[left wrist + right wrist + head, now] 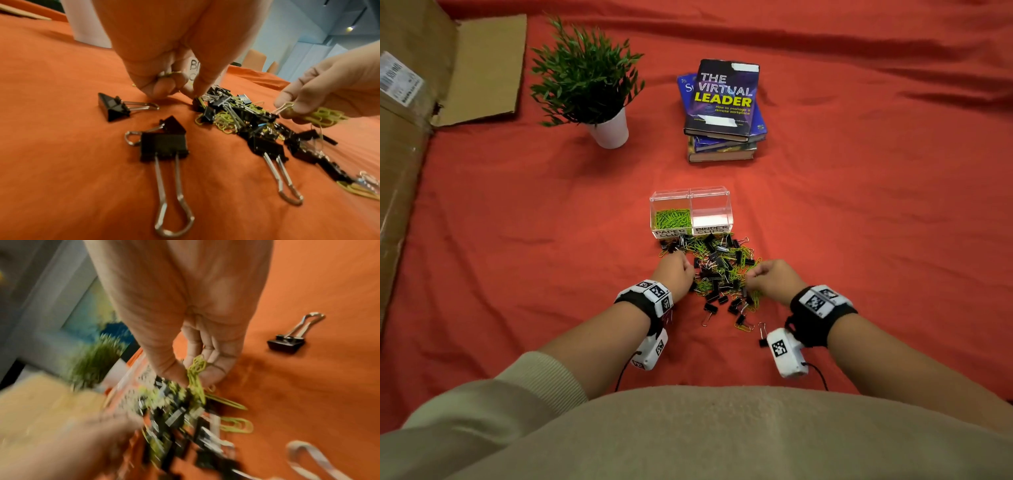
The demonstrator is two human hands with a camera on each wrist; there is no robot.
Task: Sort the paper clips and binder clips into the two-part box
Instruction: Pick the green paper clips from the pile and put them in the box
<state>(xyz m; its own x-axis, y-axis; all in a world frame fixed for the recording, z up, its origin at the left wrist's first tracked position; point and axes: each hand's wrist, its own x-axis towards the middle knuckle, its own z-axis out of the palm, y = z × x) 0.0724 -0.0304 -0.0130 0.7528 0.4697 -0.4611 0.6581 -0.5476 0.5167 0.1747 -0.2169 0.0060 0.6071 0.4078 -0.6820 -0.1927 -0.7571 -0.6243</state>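
binder clip (164, 147) handles point toward camera.

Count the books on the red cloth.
3 visible. The Virtual Leader lies on top, a blue book sticks out beneath it, and a third book is at the bottom. Others may be hidden within the stack.

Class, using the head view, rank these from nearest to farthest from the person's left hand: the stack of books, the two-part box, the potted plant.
From the left hand:
1. two-part box, just ahead of the hand.
2. potted plant, farther back, left.
3. stack of books, far back, right; close to the plant's range, slightly farther.
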